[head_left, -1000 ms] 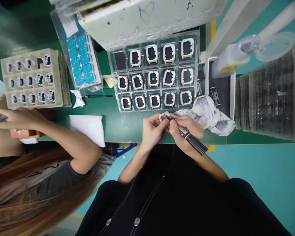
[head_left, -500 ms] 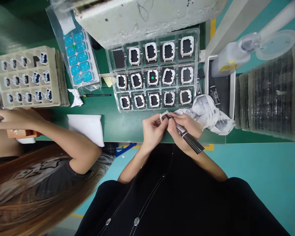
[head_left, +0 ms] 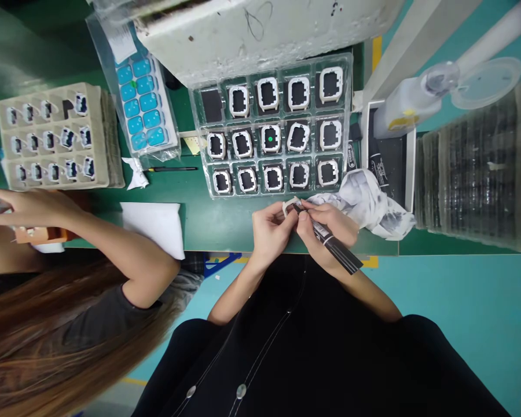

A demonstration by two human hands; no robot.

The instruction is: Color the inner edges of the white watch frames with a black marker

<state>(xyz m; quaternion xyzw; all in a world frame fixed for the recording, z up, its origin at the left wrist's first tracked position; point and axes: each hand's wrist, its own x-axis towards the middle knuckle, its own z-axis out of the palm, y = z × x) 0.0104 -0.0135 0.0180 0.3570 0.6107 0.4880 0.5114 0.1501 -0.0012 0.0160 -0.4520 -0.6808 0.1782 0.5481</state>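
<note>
Between the fingers of my left hand point(head_left: 269, 231) is a white watch-case frame point(head_left: 289, 204), partly covered by the fingertips. My right hand point(head_left: 325, 229) is closed around a black marker pen point(head_left: 336, 249) with pale stripes. The marker's front end points at the frame, and its tip is hidden among the fingers. Both hands meet just above the table's front edge. Directly beyond them lies a clear plastic tray point(head_left: 274, 117) with similar white frames in its compartments. One frame has a green dot in its opening. The tray's back left compartment holds no frame.
A crumpled, stained cloth point(head_left: 371, 202) lies right of my hands, before a box point(head_left: 410, 174) with a bottle point(head_left: 408, 107) and markers. Stacked trays point(head_left: 481, 179) stand far right. Leftward are a thin brush point(head_left: 173, 169), blue pieces point(head_left: 147, 103), a beige tray point(head_left: 106, 139) and a co-worker's arm point(head_left: 113, 226).
My hands keep almost the same pose on the frame and marker. At the left, the co-worker's hands have shifted slightly. The whole view has moved a little.
</note>
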